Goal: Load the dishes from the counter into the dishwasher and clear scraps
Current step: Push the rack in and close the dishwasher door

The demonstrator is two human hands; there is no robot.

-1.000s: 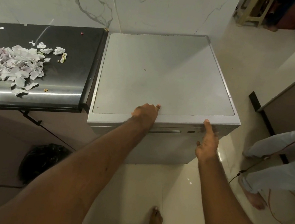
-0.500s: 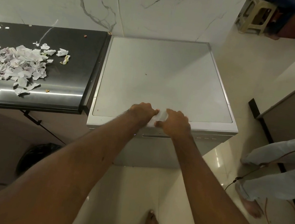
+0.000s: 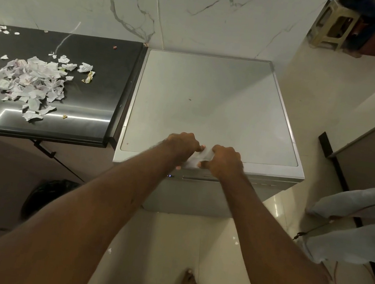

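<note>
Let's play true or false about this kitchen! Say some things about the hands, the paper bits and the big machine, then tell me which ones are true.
1. The left hand and the right hand both pinch a white paper scrap at the front edge of the dishwasher. True.
2. Its door hangs wide open. False: it is shut.
3. A pile of torn paper lies on the black counter. True.
4. Plates are stacked on top of the dishwasher. False: no plates show there.
</note>
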